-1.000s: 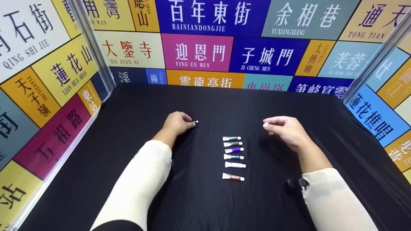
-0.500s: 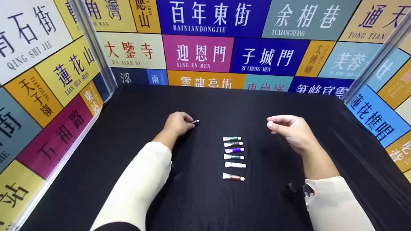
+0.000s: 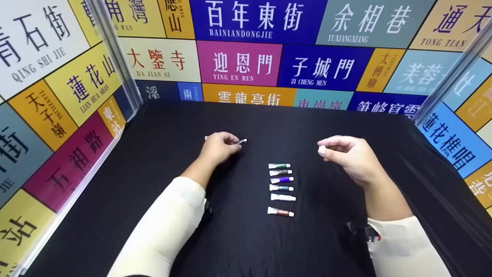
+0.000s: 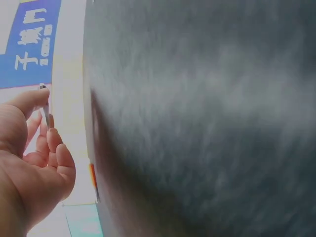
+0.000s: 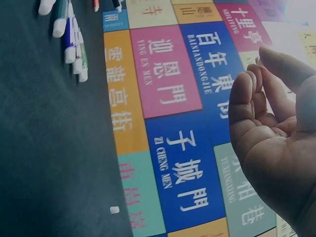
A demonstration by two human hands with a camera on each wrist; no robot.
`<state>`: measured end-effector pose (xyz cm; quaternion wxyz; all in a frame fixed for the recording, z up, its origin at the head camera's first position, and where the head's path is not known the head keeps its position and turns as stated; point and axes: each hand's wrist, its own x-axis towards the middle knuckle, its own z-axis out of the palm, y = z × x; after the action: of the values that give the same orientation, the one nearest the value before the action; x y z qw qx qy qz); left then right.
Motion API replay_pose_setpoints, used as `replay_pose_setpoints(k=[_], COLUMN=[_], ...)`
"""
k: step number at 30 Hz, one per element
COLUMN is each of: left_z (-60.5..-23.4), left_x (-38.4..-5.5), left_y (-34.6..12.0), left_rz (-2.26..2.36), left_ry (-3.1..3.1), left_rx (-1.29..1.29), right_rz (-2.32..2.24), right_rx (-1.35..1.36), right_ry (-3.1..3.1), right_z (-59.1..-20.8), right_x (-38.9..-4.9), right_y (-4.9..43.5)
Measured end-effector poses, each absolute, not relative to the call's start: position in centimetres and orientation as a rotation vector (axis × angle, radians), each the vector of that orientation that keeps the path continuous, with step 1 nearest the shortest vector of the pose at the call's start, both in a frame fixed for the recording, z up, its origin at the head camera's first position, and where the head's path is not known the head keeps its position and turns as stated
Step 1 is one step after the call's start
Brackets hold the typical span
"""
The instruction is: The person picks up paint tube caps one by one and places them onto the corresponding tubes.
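Observation:
My left hand [image 3: 219,148] pinches a small paint tube [image 3: 241,142] with a dark label and white cap between thumb and fingertips, at the back left of the cloth. The left wrist view shows that tube [image 4: 45,111] end-up between the fingers. To the right, my right hand [image 3: 348,157] hovers with its fingers loosely bent and thumb near the index finger; I see nothing held there. Several paint tubes lie in a column between the hands, caps to the right: green [image 3: 279,166], dark brown [image 3: 280,173], purple [image 3: 281,180], teal [image 3: 281,188], white [image 3: 283,197] and reddish brown [image 3: 280,212].
A black cloth [image 3: 238,242] covers the table. In the right wrist view, a small white piece [image 5: 114,210] lies on it, and an orange tube [image 5: 96,5] shows at the top edge. A white tip [image 3: 206,137] shows behind my left hand. Sign-printed walls [image 3: 238,63] enclose the table.
My left hand has moved slightly right and away from me with the tube, and a white tip now shows behind it. My right hand has shifted slightly right. The column of tubes stays put.

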<state>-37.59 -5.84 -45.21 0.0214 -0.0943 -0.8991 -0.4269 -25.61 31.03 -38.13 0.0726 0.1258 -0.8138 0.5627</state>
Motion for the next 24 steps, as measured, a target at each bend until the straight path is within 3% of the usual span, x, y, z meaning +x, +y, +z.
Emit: replay_pose_setpoints(k=[24], left_z=[-42.1], left_x=[-33.0], left_y=[-2.6], left_rz=[-1.515], left_ry=[-2.481], left_rx=[-0.505], right_rz=[1.714], right_rx=[0.676], right_ry=[-2.236], right_z=[-34.7], right_x=[-21.8], right_y=[29.0])
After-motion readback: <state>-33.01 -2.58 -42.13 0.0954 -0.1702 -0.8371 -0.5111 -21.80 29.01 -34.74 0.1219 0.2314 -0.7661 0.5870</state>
